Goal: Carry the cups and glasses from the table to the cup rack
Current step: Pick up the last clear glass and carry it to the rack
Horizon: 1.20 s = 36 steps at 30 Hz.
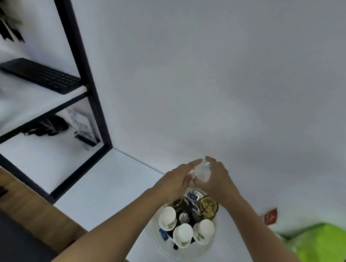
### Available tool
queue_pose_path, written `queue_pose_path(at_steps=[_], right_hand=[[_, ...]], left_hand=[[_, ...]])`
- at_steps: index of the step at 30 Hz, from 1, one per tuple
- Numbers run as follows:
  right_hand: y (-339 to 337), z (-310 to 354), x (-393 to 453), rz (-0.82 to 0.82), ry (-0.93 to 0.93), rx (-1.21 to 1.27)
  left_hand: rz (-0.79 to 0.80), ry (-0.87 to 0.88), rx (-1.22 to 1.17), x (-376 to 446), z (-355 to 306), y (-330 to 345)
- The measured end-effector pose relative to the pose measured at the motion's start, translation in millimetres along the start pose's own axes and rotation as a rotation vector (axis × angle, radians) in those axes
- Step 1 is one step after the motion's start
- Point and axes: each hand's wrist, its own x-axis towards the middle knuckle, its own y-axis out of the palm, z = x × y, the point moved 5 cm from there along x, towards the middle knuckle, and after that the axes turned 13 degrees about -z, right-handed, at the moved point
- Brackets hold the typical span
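Right hand (215,181) grips a clear glass (202,171) above the cup rack (181,250), at its 12 o'clock. Left hand (177,181) lies open, fingertips touching the glass. Three white cups (182,235) sit inverted on the rack.

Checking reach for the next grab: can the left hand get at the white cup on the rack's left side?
Probably yes. The left hand hovers just above the rack, and the upturned white cup is uncovered below its wrist; it only steadies the clear glass.
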Motion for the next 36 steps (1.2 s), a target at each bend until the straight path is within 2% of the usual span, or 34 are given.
queue_pose_path(at_steps=[6, 17, 21, 27, 36], right_hand=[[32.6, -24.0, 8.4, 0.098, 0.088, -0.087], [72.3, -46.4, 15.6, 0.205, 0.155, -0.188], [86.3, -55.7, 17.7, 0.210, 0.160, -0.215], [107.9, -69.7, 23.3, 0.230, 0.133, -0.427], [122.3, -78.9, 32.1, 0.264, 0.136, -0.455]], left_hand=[[0.133, -0.025, -0.045, 14.1, 36.2, 24.1], [0.200, -0.067, -0.114, 26.1, 69.4, 55.1], [0.200, -0.049, 0.003, 33.4, 78.4, 64.3], [0.299, -0.097, 0.185, 43.4, 95.6, 80.3], [0.287, -0.157, 0.207, 49.7, 98.9, 85.8]])
